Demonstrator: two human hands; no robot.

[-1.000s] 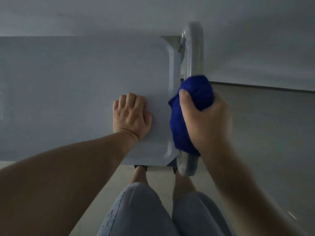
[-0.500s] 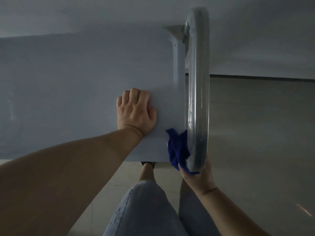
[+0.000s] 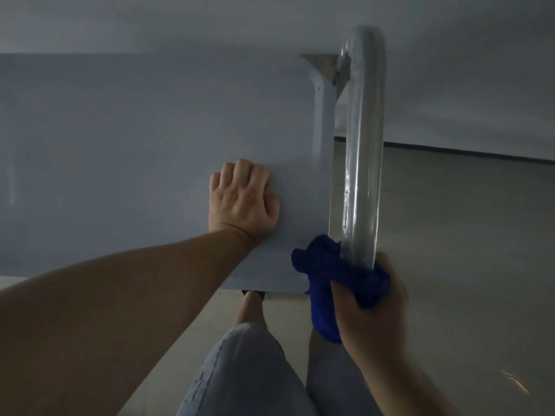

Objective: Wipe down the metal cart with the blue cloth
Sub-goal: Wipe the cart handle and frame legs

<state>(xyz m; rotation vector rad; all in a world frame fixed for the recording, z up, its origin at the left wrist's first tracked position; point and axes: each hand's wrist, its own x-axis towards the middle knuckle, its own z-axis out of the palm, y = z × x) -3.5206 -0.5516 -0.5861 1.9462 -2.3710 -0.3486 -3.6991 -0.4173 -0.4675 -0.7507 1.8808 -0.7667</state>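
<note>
At 5 o'clock the handle [image 3: 365, 145] is being wiped, cloth [image 3: 324, 265] clutched in right grip [image 3: 372, 313]; left grip [image 3: 241, 199] fisted empty on cart [image 3: 120, 145]. Next, cloth likely slid toward 12.

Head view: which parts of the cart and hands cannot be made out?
Head view:
- Near end of handle: wrapped by the cloth in the right hand.
- Left hand: ends of its fingers, curled under it.
- Cart: left side cut off by the picture edge; underside hidden by its top.

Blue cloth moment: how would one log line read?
right hand: grips blue cloth at near end of handle | left hand: rests on cart top
</note>
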